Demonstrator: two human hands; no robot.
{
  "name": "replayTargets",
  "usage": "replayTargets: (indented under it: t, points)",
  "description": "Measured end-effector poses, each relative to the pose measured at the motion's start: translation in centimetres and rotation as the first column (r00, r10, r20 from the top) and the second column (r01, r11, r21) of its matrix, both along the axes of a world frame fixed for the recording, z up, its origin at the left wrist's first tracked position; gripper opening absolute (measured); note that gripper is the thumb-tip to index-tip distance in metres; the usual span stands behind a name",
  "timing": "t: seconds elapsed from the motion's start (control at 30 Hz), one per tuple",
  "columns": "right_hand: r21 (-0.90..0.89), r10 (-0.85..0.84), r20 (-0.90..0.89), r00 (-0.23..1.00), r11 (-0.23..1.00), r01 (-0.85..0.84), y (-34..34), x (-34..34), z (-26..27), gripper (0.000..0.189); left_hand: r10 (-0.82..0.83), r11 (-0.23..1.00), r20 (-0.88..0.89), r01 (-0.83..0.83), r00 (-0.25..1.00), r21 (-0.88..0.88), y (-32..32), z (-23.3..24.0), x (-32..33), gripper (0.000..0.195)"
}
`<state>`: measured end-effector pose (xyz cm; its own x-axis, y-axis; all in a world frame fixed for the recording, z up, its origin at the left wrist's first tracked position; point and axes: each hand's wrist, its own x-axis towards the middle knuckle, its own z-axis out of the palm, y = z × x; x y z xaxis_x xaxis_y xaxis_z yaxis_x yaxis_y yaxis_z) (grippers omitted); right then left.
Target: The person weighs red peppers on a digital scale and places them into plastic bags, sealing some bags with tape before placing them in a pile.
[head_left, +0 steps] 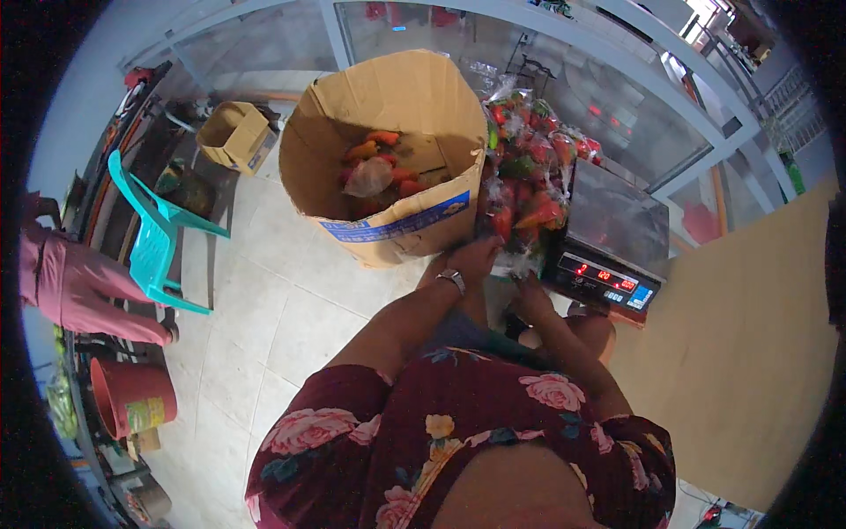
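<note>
Clear plastic bags of red and green peppers point(529, 165) are piled between a large open cardboard box and a digital scale. At the near edge of the pile, my left hand point(479, 256), with a watch on its wrist, is against a bag. My right hand point(533, 301) is at the bunched clear plastic point(519, 263) just beside it. Both hands' fingers are partly hidden, so their grip is unclear. The large cardboard box point(396, 228) holds loose orange and red peppers point(383, 137) and a piece of clear plastic. The digital scale point(611, 218) has a lit red display and a bare metal platform.
A wooden board point(733, 357) rises at the right. Glass panels in a pale frame point(727, 142) stand behind. To the left are a small cardboard box point(241, 135), a turquoise plastic chair point(155, 244), a red bucket point(135, 397) and a person in pink point(86, 284).
</note>
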<state>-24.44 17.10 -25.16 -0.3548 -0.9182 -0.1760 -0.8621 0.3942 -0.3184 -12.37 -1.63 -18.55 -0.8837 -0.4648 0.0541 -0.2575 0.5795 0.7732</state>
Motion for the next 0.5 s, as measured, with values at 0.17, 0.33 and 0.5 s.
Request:
replayTargets:
  t: [0.17,0.33,0.5]
  points:
    - [0.305,-0.071,0.040,0.997,0.951,0.056,-1.5,0.3,3.4,0.076,-0.004,0.997,-0.100,0.012,0.995,0.072,0.0,-1.4,-0.1,0.035]
    - [0.142,0.239,-0.200,0.950,0.967,-0.213,-0.3,-3.7,-7.6,0.054,-0.047,0.949,-0.214,0.110,0.976,0.296,-0.3,-0.4,0.5,0.036]
    - [0.251,0.092,-0.154,0.984,0.967,-0.051,-1.4,-1.3,-3.5,0.042,-0.091,0.990,-0.370,0.042,0.925,-0.137,-2.6,16.3,5.7,0.016]
